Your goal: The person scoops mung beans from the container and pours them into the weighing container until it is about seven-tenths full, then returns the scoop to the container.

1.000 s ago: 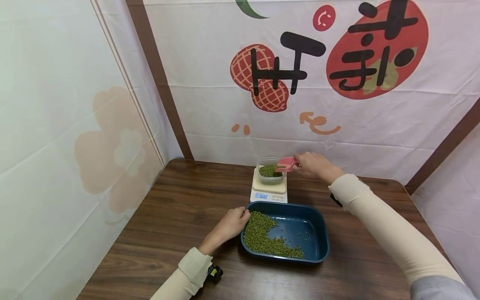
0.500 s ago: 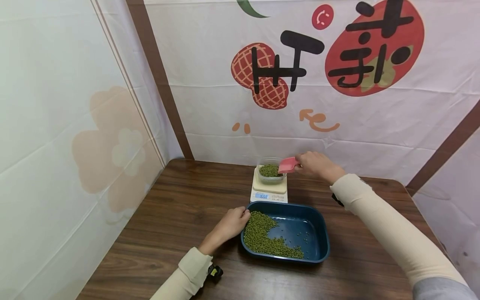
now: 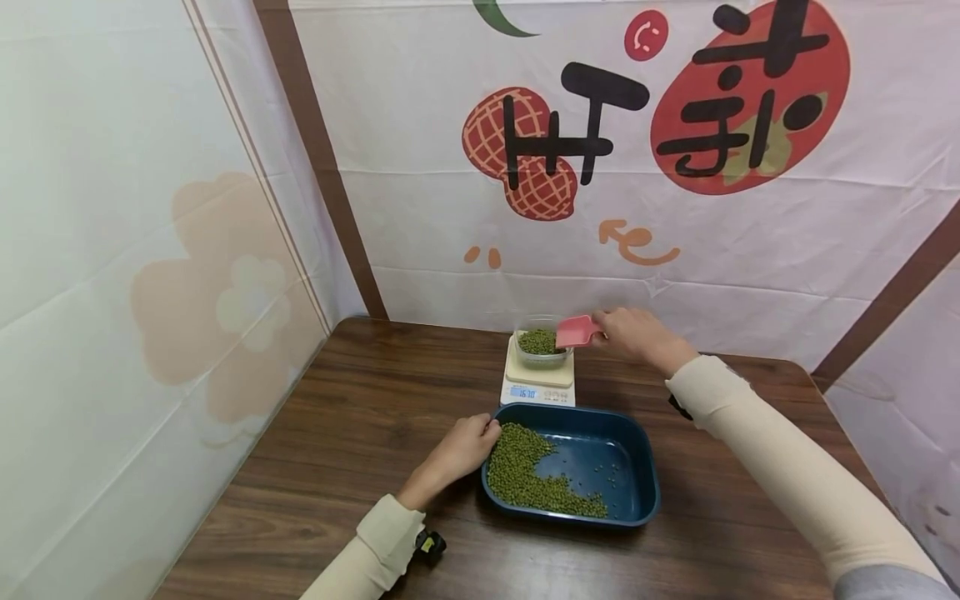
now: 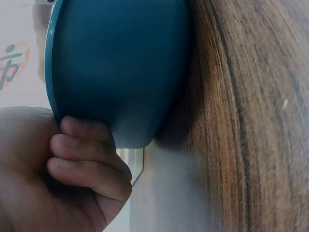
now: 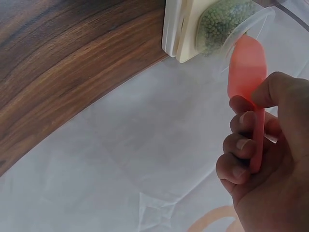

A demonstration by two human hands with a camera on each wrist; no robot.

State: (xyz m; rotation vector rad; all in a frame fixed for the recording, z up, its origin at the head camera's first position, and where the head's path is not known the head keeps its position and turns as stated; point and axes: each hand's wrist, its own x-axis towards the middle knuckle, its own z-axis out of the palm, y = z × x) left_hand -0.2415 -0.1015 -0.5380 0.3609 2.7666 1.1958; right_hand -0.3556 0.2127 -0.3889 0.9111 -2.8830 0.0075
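At the far right of the container, my right hand (image 3: 641,335) grips a pink scoop (image 5: 247,65) by its handle, fingers wrapped round it. The scoop's tip reaches over the rim of a clear plastic container (image 3: 542,362) partly filled with green beans (image 3: 536,341). Under the container is a digital kitchen scale (image 3: 538,393) with a lit display. My left hand (image 3: 462,448) holds the far left corner of a dark blue tray (image 3: 628,467), its fingers curled at the rim (image 4: 84,150). More green beans (image 3: 517,475) lie heaped along the tray's left and near sides.
Tray and scale stand close together on a dark wood-grain table (image 3: 360,425). A printed white cloth (image 3: 420,217) hangs right behind the table's far edge, near the container and my right hand. Another cloth (image 3: 90,333) hangs on the left.
My right hand has drawn slightly right with the scoop, whose tip is now nearer the container's right rim. The digits on the scale's display have changed. My left hand and the tray stay put.
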